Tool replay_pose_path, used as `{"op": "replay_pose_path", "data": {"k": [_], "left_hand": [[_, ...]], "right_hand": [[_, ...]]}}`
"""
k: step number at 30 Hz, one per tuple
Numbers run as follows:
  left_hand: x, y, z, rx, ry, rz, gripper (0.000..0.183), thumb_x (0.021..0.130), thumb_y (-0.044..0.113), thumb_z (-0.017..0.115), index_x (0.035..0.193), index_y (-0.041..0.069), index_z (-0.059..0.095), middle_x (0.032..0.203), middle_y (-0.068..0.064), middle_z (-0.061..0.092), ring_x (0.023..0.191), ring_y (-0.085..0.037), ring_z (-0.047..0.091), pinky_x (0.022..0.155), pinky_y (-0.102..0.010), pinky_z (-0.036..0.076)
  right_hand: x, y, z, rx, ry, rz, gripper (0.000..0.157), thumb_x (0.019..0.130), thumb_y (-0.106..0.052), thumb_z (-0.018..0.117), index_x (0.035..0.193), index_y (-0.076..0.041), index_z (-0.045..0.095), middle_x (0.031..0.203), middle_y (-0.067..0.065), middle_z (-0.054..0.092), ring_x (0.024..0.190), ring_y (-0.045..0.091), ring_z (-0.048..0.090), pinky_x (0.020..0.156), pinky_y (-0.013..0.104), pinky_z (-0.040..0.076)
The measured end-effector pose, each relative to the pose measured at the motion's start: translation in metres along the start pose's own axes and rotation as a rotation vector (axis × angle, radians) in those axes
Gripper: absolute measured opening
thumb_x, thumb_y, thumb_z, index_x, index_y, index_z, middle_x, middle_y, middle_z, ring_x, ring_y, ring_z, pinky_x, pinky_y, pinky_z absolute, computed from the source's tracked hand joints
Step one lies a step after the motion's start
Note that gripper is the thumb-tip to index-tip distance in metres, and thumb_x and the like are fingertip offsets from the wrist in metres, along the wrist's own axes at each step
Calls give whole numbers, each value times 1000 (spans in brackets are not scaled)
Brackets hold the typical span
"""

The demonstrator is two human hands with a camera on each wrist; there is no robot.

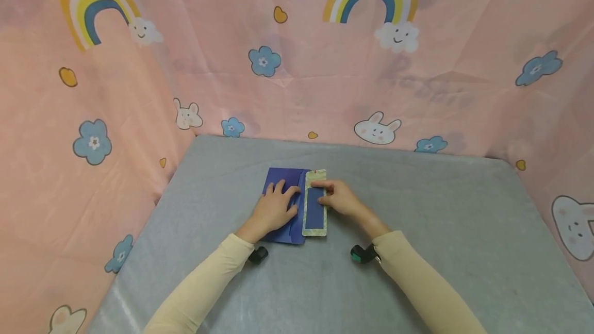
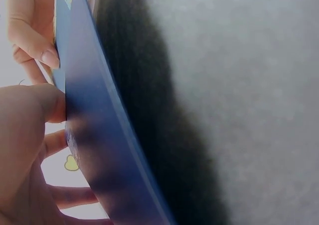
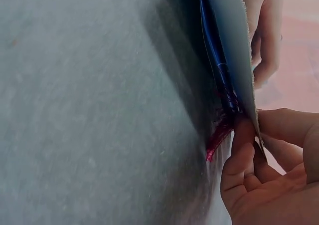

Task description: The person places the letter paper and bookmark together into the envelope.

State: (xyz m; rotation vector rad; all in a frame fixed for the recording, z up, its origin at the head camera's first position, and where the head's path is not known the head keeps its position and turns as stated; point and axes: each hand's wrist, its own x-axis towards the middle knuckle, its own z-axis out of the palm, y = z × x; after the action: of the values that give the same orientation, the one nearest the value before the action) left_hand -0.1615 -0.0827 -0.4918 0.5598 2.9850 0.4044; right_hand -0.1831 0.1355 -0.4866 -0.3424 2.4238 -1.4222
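Note:
A flat dark blue folder, like an envelope [image 1: 284, 175], lies on the table. My left hand [image 1: 274, 209] rests on it with fingers spread; in the left wrist view its thumb and fingers touch the blue surface [image 2: 92, 100]. Over the folder's right edge lies a long bookmark [image 1: 315, 215], pale green bordered with a blue panel. My right hand [image 1: 342, 199] pinches the bookmark's right side between thumb and fingers. The right wrist view shows the bookmark's grey underside [image 3: 232, 30] tilted up, and a red tassel [image 3: 218, 141] by the fingers.
A grey cloth-covered table [image 1: 441, 251] stretches around both arms. Behind and beside it hangs a pink curtain [image 1: 301, 97] printed with rainbows, rabbits and flowers. A black wrist camera [image 1: 363, 254] sits under the right sleeve, another [image 1: 258, 255] under the left.

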Motion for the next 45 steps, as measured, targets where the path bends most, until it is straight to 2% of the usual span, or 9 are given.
{"op": "replay_pose_path", "data": {"k": [5, 8, 12, 14, 19, 25, 32, 40, 45], "left_hand": [[0, 1, -1, 6, 13, 9, 44, 96, 34, 59, 139, 27, 52, 148, -22, 46, 136, -53, 41, 99, -66, 45], [0, 1, -1, 9, 18, 11, 44, 96, 34, 59, 139, 26, 53, 148, -22, 46, 135, -53, 42, 99, -65, 45], [0, 1, -1, 18, 11, 9, 44, 97, 35, 58, 140, 26, 52, 148, -22, 46, 136, -53, 42, 99, -65, 46], [0, 1, -1, 26, 7, 10, 45, 97, 35, 58, 140, 27, 51, 148, -21, 46, 136, -52, 42, 99, -64, 46], [-2, 1, -1, 34, 12, 14, 45, 97, 36, 58, 140, 28, 52, 148, -20, 47, 136, -51, 43, 98, -64, 46], [-2, 1, -1, 34, 14, 17, 45, 96, 35, 58, 141, 27, 52, 147, -20, 47, 135, -51, 44, 97, -64, 47], [-1, 0, 1, 32, 22, 20, 45, 96, 35, 58, 140, 26, 53, 147, -21, 47, 135, -51, 44, 97, -64, 47], [-1, 0, 0, 21, 35, 22, 43, 95, 33, 59, 138, 26, 55, 146, -22, 48, 134, -52, 43, 97, -65, 47], [-1, 0, 0, 32, 36, 23, 43, 95, 34, 59, 138, 26, 55, 146, -22, 48, 134, -52, 44, 96, -64, 48]], "right_hand": [[3, -2, 4, -9, -17, -1, 49, 87, 1, 64, 136, -2, 58, 56, -7, 36, 48, 8, 32, 51, 22, 33], [5, -4, 6, -15, -16, 4, 49, 87, 2, 63, 136, -1, 58, 63, 0, 50, 51, 8, 36, 53, 22, 34], [8, -3, 9, -51, -11, -4, 48, 87, 2, 63, 134, -1, 60, 103, 16, 68, 55, 9, 37, 56, 23, 36], [9, -3, 11, -69, -12, -6, 48, 86, 3, 63, 134, -1, 60, 112, 17, 67, 54, 9, 36, 57, 24, 35], [12, -4, 15, -100, -17, 10, 48, 88, 1, 63, 135, -4, 60, 92, 16, 63, 55, 10, 37, 56, 24, 34], [13, -10, 20, -157, 2, 11, 46, 88, 1, 63, 133, -4, 61, 132, 20, 63, 83, 17, 53, 69, 25, 40], [16, -12, 26, -181, 38, 27, 44, 87, 1, 63, 131, -5, 64, 134, 18, 63, 82, 20, 49, 73, 28, 39], [19, -13, 30, -207, 59, 16, 43, 89, 1, 64, 131, -6, 64, 137, 17, 61, 116, 30, 59, 92, 39, 49], [18, -13, 32, -261, 74, 4, 42, 90, -2, 65, 132, -5, 62, 138, 17, 61, 135, 35, 51, 111, 50, 41]]}}
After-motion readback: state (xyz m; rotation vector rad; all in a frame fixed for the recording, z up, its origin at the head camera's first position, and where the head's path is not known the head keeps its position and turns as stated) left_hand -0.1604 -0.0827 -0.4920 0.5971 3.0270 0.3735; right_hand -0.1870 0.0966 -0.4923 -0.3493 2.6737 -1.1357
